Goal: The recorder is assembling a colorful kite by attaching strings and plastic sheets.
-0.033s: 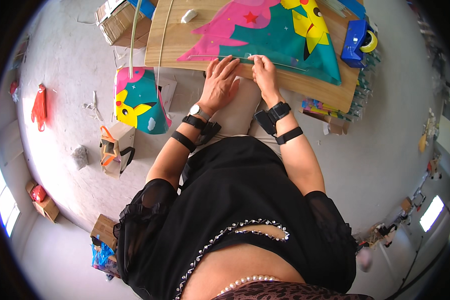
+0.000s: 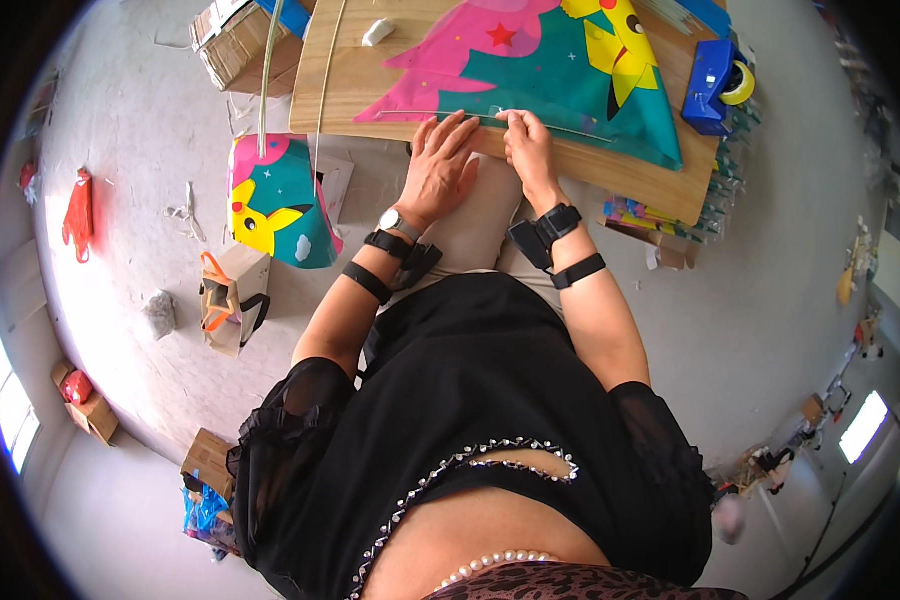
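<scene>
A printed sheet [image 2: 510, 80], pink and teal with a yellow cartoon character, lies on a wooden board [image 2: 340, 70]. A thin pale rod [image 2: 580, 131] runs along its lower edge. My left hand [image 2: 437, 168] rests at that edge with fingers stretched out and slightly bent, holding nothing visible. Just to its right, my right hand [image 2: 530, 152] pinches a small whitish piece [image 2: 500, 111] at the rod; its exact shape is unclear. A small white object [image 2: 378, 32] sits at the upper left of the board.
At the board's right stands a blue tape dispenser [image 2: 710, 90], above packaged colourful stock [image 2: 640, 216]. Left are another printed sheet [image 2: 285, 220], long thin rods [image 2: 265, 80], cardboard [image 2: 225, 45], a tote bag [image 2: 232, 300] and a red bag [image 2: 80, 215].
</scene>
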A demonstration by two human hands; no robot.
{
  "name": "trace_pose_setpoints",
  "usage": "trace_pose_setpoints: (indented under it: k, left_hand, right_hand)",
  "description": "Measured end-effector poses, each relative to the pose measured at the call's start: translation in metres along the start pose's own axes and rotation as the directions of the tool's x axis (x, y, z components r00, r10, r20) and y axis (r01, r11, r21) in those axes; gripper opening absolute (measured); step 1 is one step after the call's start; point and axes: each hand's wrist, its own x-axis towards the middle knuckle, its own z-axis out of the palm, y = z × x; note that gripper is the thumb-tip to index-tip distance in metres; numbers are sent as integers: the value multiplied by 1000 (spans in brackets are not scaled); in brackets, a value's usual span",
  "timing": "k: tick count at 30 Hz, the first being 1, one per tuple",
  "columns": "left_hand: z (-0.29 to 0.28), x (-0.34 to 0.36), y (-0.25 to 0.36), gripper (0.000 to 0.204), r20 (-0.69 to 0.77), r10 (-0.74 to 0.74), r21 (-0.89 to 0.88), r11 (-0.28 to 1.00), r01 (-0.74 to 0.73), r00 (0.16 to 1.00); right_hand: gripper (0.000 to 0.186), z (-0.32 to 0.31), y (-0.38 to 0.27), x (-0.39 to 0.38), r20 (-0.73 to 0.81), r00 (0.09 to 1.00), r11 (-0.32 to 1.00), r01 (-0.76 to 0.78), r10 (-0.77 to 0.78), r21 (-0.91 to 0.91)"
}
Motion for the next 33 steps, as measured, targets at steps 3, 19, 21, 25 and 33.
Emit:
trace_pose_setpoints:
  k: [3, 19, 21, 25, 33]
  left_hand:
    - [0, 0, 0, 55, 1, 0, 2, 1000, 0, 1000]
    - [5, 7, 6, 55, 24, 79, -26, 997, -78, 997]
    - [7, 8, 6, 55, 28, 90, -28, 996, -89, 996]
    - [8, 9, 7, 55, 27, 86, -28, 996, -85, 996]
    - [6, 11, 8, 56, 42, 72, -43, 997, -70, 997]
  right_hand:
    - [26, -1, 3, 1, 2, 1000, 1000, 10, -10, 6]
    - [24, -1, 20, 11, -44, 989, 981, 130, -138, -145]
    - [23, -1, 21, 11, -42, 987, 977, 145, -153, -153]
    - [23, 0, 22, 12, -47, 989, 982, 131, -138, -137]
    - [23, 0, 29, 17, -66, 979, 965, 176, -192, -193]
